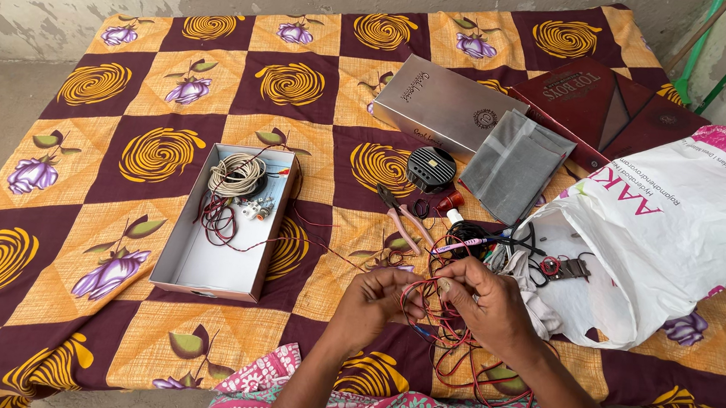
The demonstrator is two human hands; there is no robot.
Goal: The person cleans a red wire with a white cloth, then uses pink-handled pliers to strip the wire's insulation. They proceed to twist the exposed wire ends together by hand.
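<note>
Bed or table under a checked cloth [165, 85], orange and maroon with yellow swirls and purple flowers. Its far edge meets a peeling wall; the near edge drops off just below the person's forearms. Widest open stretch of cloth: far left and near left, well apart from the hands.

Left hand [375, 304] and right hand [480, 304] meet near the cloth's near edge, right of centre. Both pinch the same tangle of thin red wire [455, 349], fingers closed on strands (exact grip points are too small to make out). The wire is glossy, loops loosely, and spills toward the near edge; one strand runs left to the open white box [212, 261].

That box sits left of the hands, holding a pale coiled cable [236, 174] and more dark red wire. Pink-handled pliers [405, 216] lie just beyond the hands. A white plastic bag [672, 228] crowds the right side, with a grey pouch [513, 164], a silver box [440, 102] and maroon boxes [604, 98] beyond it.
</note>
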